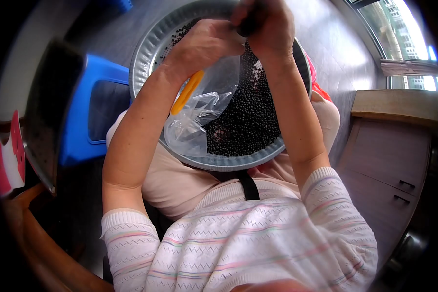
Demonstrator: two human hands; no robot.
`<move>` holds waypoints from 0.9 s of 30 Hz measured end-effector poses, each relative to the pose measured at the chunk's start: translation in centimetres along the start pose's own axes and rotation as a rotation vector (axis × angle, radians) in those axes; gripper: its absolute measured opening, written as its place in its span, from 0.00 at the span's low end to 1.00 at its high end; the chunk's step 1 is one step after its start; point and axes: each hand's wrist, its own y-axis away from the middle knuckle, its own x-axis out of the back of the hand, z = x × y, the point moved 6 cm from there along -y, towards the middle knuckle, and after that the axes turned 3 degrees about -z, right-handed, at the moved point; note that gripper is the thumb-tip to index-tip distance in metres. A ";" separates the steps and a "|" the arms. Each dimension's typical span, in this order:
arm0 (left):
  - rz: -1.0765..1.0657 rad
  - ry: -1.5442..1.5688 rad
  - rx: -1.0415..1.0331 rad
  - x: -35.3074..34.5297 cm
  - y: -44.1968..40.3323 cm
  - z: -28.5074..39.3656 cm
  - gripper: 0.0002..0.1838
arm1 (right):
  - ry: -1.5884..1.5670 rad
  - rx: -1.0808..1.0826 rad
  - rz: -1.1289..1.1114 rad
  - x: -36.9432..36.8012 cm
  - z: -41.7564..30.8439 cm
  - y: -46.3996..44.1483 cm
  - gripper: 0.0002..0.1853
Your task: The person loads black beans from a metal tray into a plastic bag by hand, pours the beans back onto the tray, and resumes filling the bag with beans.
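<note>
A round metal basin point(140, 53) rests on the lap and holds many small black beans point(250, 114). My left hand point(207, 45) is above its far part, fingers curled at the top of a clear plastic bag point(194, 129). The bag hangs down over the beans and the basin's near left side. Beneath my left forearm shows a long yellow piece point(186, 92), lying against the bag. My right hand point(270, 34), beside the left, is closed around a dark, blurred thing point(250, 22). What that dark thing is cannot be made out.
To the left stands a blue plastic stool point(80, 121), with a wooden chair part point(48, 243) nearer me. A low cabinet point(384, 155) is on the right, below a window point(406, 34). Grey floor point(333, 44) surrounds the basin.
</note>
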 end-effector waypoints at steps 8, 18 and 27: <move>0.061 -0.232 0.042 -0.2 0.1 1.1 0.16 | 0.174 -0.058 0.003 6.0 -0.6 2.2 0.13; 0.095 -0.289 0.077 0.6 -0.1 -0.1 0.17 | 1.726 -0.175 -0.122 15.9 6.2 7.8 0.09; 0.082 -0.322 0.072 0.6 -0.2 -0.1 0.18 | 1.932 -0.124 -0.616 9.3 8.4 16.7 0.13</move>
